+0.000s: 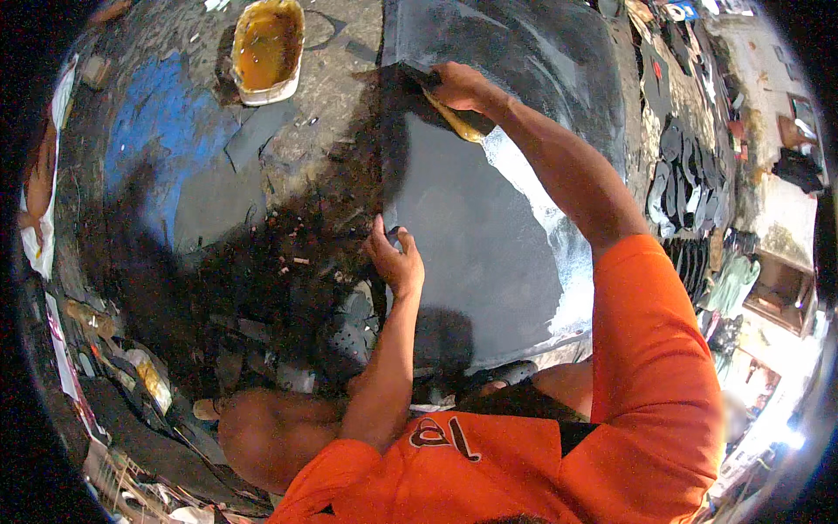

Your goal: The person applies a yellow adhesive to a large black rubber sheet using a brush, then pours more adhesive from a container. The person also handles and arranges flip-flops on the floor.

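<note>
A large dark grey sheet (pixel 489 236) lies in front of me, with a pale, whitish strip along its right part. My right hand (pixel 463 86) reaches over its far part, closed on a dark flat spreader (pixel 421 77) that is mostly hidden by the fingers. Beside that hand, a ridge of yellow-brown glue (pixel 458 125) runs across the sheet. Close to the sheet's left edge is my left hand (pixel 400 262), its fingers bent and apart, with no held thing visible. A white tub (pixel 284 90) of amber glue stands at the far left.
Grey offcuts (pixel 214 205) and a blue-stained patch (pixel 153 122) cover the ground at left, with scraps scattered in shadow. Dark sole-shaped pieces (pixel 685 175) lie at right. My bent knee (pixel 275 428) is near the sheet. Another person's arm (pixel 39 183) shows at far left.
</note>
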The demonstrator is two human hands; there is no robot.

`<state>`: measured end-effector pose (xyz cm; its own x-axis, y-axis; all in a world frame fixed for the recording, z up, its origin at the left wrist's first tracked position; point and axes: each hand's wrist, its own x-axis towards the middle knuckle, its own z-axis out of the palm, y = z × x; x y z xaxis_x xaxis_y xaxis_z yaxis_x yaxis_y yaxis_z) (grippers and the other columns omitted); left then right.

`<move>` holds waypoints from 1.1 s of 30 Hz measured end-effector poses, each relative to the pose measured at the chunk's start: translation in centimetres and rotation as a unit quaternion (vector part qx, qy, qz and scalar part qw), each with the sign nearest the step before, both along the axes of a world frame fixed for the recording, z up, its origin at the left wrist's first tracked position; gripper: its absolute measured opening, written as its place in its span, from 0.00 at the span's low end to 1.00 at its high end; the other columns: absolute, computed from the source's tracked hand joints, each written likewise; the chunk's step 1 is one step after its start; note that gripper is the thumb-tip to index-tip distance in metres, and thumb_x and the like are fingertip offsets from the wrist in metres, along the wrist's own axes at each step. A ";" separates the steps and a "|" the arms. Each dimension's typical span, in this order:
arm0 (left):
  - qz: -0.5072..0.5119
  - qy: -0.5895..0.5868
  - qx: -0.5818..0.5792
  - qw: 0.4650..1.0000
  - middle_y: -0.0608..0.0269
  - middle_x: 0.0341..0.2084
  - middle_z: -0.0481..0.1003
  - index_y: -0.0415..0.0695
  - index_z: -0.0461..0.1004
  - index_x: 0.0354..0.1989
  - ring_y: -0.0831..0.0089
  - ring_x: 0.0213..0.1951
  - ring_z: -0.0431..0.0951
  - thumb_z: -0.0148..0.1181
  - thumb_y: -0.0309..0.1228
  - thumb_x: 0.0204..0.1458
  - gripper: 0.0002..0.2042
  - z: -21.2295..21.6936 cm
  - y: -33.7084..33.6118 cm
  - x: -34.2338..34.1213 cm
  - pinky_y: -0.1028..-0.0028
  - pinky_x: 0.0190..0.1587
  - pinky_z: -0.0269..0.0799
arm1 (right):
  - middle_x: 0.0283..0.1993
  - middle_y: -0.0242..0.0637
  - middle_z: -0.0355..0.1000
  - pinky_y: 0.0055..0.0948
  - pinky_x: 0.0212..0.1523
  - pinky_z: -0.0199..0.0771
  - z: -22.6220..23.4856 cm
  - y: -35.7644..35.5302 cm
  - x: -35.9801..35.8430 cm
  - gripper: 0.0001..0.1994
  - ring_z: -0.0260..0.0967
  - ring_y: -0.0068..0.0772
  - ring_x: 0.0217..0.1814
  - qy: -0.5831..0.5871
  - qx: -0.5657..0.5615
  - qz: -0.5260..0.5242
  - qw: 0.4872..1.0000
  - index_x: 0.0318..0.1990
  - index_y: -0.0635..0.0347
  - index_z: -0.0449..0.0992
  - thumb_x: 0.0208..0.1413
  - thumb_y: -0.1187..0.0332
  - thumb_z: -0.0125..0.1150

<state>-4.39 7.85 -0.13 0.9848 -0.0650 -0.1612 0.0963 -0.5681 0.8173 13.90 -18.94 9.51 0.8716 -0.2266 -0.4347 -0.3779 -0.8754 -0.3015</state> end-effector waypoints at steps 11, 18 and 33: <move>0.002 0.071 -0.049 0.996 0.43 0.47 0.72 0.36 0.68 0.55 0.52 0.49 0.72 0.55 0.32 0.55 0.20 0.4 0.4 -0.3 0.62 0.52 0.66 | 0.50 0.40 0.74 0.46 0.48 0.73 0.9 6.6 0.9 0.21 0.71 0.49 0.53 0.110 -0.089 0.278 0.950 0.57 0.38 0.71 0.54 0.69 0.53; -0.043 0.361 -0.030 0.931 0.48 0.48 0.74 0.29 0.70 0.50 0.58 0.50 0.73 0.59 0.46 0.52 0.29 -3.7 5.3 1.2 0.64 0.53 0.66 | 0.53 0.34 0.73 0.44 0.50 0.73 -3.7 -4.3 -10.6 0.25 0.71 0.46 0.54 0.181 -0.076 0.246 0.949 0.59 0.30 0.70 0.56 0.74 0.49; 0.016 0.347 -0.068 0.935 0.54 0.57 0.65 0.35 0.65 0.58 0.63 0.57 0.65 0.64 0.45 0.48 0.33 -0.2 3.7 0.1 0.64 0.61 0.58 | 0.59 0.28 0.69 0.37 0.58 0.70 -0.4 -3.7 -52.3 0.28 0.64 0.41 0.62 0.177 0.106 0.002 0.978 0.56 0.37 0.73 0.48 0.81 0.49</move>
